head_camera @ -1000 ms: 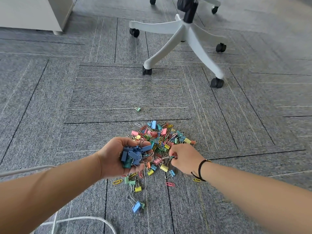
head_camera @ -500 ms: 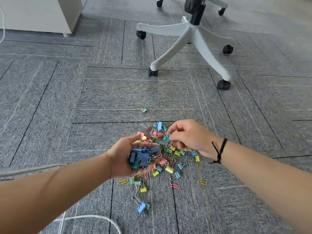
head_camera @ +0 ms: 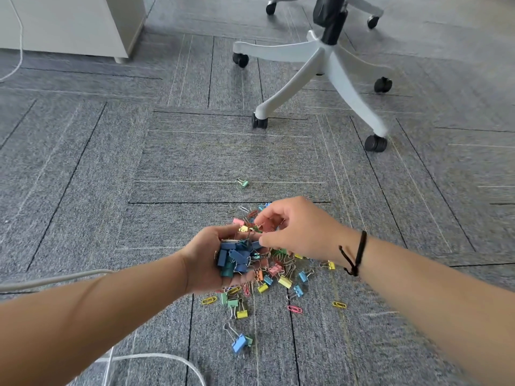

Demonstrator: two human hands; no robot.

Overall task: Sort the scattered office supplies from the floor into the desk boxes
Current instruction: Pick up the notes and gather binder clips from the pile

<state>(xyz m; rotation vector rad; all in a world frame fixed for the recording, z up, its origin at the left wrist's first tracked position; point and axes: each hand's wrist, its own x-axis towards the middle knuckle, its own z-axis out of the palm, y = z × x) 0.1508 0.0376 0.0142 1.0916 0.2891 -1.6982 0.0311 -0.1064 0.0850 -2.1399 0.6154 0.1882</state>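
Matt painted binder clips (head_camera: 237, 257) with shiny wire handles, rough grey carpet (head_camera: 195, 157), smooth plastic chair base (head_camera: 328, 65).

Floor: grey carpet tiles (head_camera: 223, 157) laid in squares, dark seams between them, with thin pale stripes running through the weave.
Chair: a white five-spoke office chair base (head_camera: 320, 68) stands at the upper right on black casters, with a black centre column (head_camera: 333, 20) rising out of view.
Nearest caster: one black wheel (head_camera: 259, 122) sits on a seam line; another (head_camera: 375, 142) stands to its right.
Cabinet: a white cabinet (head_camera: 69, 23) fills the upper left corner, raised on a short foot (head_camera: 121, 60).
Cables: a white cable (head_camera: 156, 358) loops across the bottom edge; a thicker grey one (head_camera: 53, 280) enters from the left.
Light: soft, even daylight, with faint shadows under the chair base.
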